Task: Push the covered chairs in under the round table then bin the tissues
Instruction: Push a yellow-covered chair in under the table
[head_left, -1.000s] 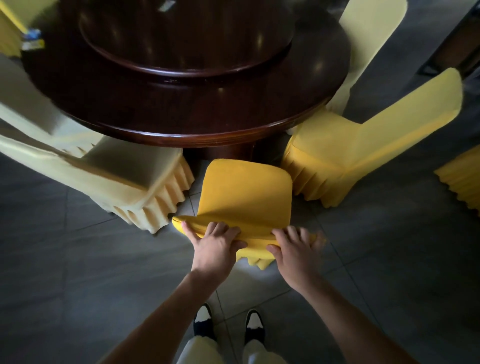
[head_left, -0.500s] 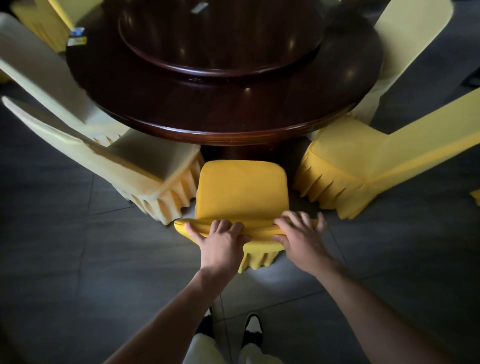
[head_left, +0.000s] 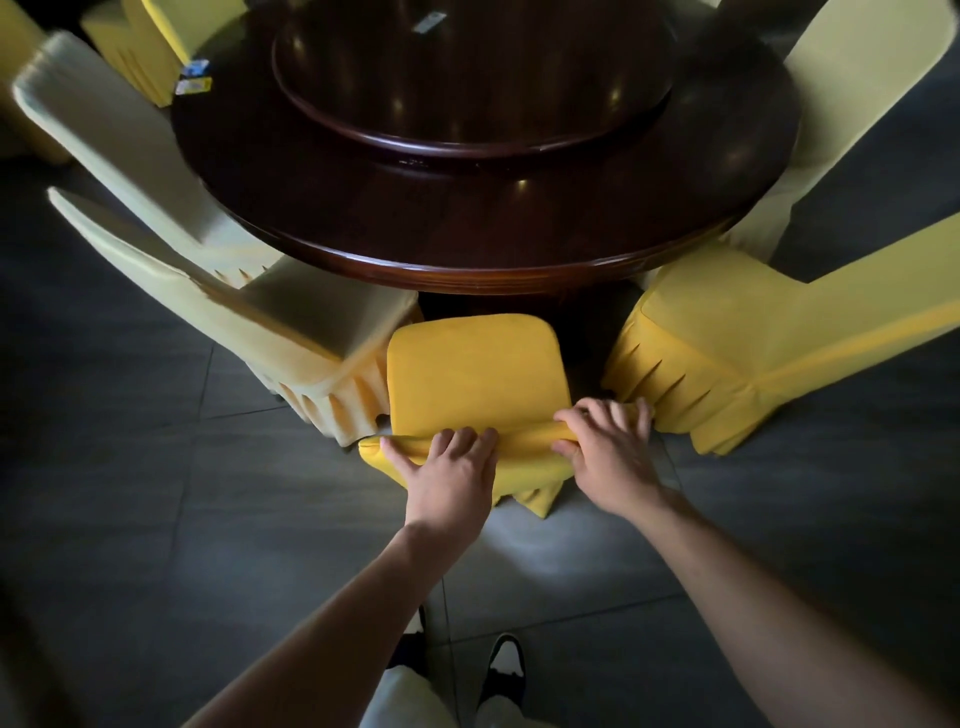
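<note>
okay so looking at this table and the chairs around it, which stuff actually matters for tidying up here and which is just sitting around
Part of the job:
- yellow chair, gripped at its back by the left hand and right hand
- pale chair on the left
- yellow chair on the right
- round table

Just lying about:
- turntable
- small blue and yellow packets
- card on the turntable

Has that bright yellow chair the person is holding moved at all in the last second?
Yes. The yellow chair has slid forward toward the round table; the gap between its seat and the table's edge has narrowed, with both hands gripping its backrest.
</note>
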